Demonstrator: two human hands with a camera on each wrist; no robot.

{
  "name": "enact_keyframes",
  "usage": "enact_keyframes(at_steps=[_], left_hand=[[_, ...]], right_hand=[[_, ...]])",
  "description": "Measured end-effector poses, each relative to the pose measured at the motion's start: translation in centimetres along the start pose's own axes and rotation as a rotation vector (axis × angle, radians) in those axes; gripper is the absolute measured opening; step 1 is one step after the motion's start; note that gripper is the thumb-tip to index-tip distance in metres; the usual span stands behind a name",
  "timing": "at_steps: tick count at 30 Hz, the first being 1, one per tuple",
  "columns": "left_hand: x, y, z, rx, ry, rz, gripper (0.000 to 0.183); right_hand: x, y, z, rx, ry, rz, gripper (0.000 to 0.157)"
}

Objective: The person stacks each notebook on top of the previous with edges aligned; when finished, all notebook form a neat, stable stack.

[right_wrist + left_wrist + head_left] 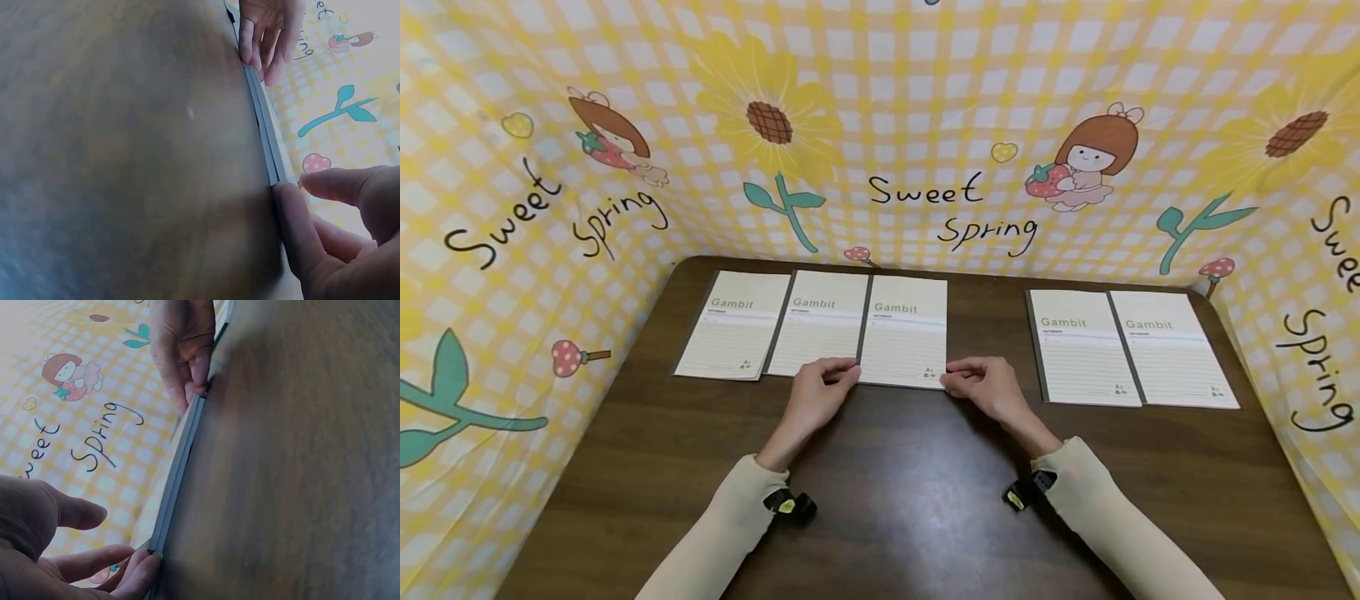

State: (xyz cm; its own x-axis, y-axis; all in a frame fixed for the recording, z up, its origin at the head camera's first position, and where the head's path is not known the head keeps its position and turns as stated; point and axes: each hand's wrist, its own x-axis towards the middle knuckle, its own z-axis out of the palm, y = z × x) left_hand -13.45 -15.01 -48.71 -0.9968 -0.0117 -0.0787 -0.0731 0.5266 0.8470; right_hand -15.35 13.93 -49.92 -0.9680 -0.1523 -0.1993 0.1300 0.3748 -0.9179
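A cream "Gambit" notebook [902, 333] lies between my two hands, its lower edge toward me. My left hand [823, 387] touches its lower left corner with the fingertips. At the lower right corner, the fingertips of my right hand [988, 387] touch the edge. Both wrist views show a thin, dark-edged stack [178, 475] between the hands, apparently of more than one layer. In the left wrist view, the fingers of my left hand [81, 550] meet the near end of the stack. The right wrist view has my right hand [344, 219] at its other end.
Two similar notebooks, one at far left [730, 325] and one beside it [820, 321], form a row with the middle one. Two more, a left one [1082, 350] and a right one [1176, 350], lie at right. Yellow checked cloth [910, 125] surrounds the brown table [895, 500].
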Motion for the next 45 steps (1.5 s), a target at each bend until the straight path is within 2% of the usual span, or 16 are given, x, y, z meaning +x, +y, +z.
enact_keyframes(at_steps=[3, 9, 11, 13, 16, 18, 21, 24, 27, 31, 38, 45], left_hand=[[0.0, -0.1, -0.8, 0.002, -0.023, 0.012, 0.036], [-0.2, -1.3, -3.2, 0.032, -0.005, 0.047, 0.034], [-0.2, -1.8, -4.1, 0.073, 0.020, 0.076, 0.032], [-0.1, -2.5, -5.0, 0.133, 0.059, 0.121, 0.030], [0.0, -3.3, -6.3, 0.233, 0.109, 0.210, 0.028], [0.0, -3.7, -7.1, 0.308, 0.108, 0.269, 0.030], [-0.2, -4.3, -7.9, 0.432, 0.022, 0.325, 0.043], [-0.3, -4.9, -8.3, 0.544, -0.105, 0.330, 0.060], [-0.5, -5.4, -8.3, 0.614, -0.206, 0.320, 0.071], [-0.6, -5.7, -8.1, 0.636, -0.267, 0.310, 0.075], [-0.9, -4.9, -8.2, 0.617, -0.298, 0.290, 0.073], [-2.8, -4.2, -8.1, 0.609, -0.292, 0.269, 0.070]], right_hand=[[0.1, -0.4, 0.0, -0.020, -0.002, -0.019, 0.025], [0.1, -1.4, 1.0, -0.325, 0.121, -0.193, 0.027], [0.1, -2.0, 1.6, -0.403, 0.152, -0.251, 0.030], [0.4, -2.6, 2.2, -0.447, 0.143, -0.296, 0.034], [0.9, -3.3, 3.4, -0.496, 0.081, -0.377, 0.040], [1.2, -3.6, 4.5, -0.543, 0.018, -0.445, 0.046], [1.3, -3.9, 6.2, -0.639, -0.091, -0.550, 0.062], [1.2, -4.3, 7.7, -0.731, -0.219, -0.616, 0.079], [1.1, -4.9, 9.0, -0.811, -0.368, -0.635, 0.089], [1.1, -5.5, 10.3, -0.911, -0.509, -0.636, 0.091], [0.9, -5.9, 11.2, -1.057, -0.513, -0.665, 0.088], [-0.5, -5.8, 11.6, -1.104, -0.524, -0.675, 0.088]])
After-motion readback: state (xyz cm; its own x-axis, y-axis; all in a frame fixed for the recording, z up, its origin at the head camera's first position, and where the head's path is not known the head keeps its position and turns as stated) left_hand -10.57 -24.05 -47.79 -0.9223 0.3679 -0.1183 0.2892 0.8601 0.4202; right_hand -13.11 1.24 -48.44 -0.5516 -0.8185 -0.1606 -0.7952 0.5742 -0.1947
